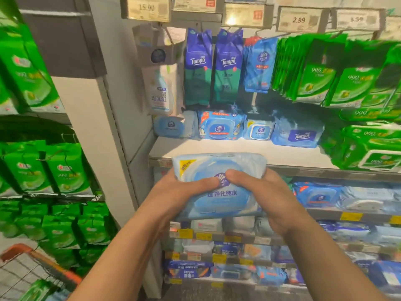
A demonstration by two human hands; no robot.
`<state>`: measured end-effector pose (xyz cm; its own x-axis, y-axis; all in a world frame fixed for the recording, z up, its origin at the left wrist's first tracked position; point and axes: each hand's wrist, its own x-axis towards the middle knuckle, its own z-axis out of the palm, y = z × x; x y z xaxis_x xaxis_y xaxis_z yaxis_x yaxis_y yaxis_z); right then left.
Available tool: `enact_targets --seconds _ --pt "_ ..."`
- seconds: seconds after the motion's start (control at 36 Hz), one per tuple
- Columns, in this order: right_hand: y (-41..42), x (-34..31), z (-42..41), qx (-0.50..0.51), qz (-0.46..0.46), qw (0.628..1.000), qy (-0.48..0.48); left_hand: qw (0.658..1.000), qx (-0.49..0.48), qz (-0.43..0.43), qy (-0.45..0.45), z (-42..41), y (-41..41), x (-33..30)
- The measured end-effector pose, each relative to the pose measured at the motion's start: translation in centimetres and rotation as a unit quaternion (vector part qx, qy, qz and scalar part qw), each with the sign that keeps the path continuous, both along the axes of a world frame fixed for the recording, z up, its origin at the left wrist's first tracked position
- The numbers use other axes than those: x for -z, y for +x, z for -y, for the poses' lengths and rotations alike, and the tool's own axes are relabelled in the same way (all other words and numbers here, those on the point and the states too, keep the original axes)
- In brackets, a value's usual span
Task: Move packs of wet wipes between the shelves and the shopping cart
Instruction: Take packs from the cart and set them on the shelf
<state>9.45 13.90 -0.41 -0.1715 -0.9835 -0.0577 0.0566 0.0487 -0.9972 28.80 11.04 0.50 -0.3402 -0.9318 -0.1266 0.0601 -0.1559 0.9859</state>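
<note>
Bright overhead light, blurred warped edges (wide-angle).

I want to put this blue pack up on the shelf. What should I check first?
1. Both hands hold it: left hand and right hand grip the light blue wipes pack: ok.
2. Free spot: bare white shelf lies right behind the pack: ok.
3. Matching packs: blue lidded packs stand at the back of that shelf: ok.
4. Nothing in the way: hanging Tempo packs sit higher up: ok.
5. Price tag for this spot: blurred: cannot tell.
</note>
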Motion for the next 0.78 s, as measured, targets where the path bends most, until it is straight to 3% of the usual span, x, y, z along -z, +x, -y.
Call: enact_targets --seconds 0.39,0.61,0.78 --pt "3.4 -0.5 11.9 -0.027 -0.003 0.999 -0.043 0.998 0.021 -0.038 -0.043 11.8 3.8 -0.2" --pt "2.8 0.6 16.6 -0.029 -0.078 0.996 -0.044 0.999 0.010 0.008 -0.038 16.1 4.1 0.7" --pt "2.2 1.0 19.8 -0.086 -0.038 0.994 -0.058 0.998 -0.012 -0.005 -0.057 18.2 3.4 0.3"
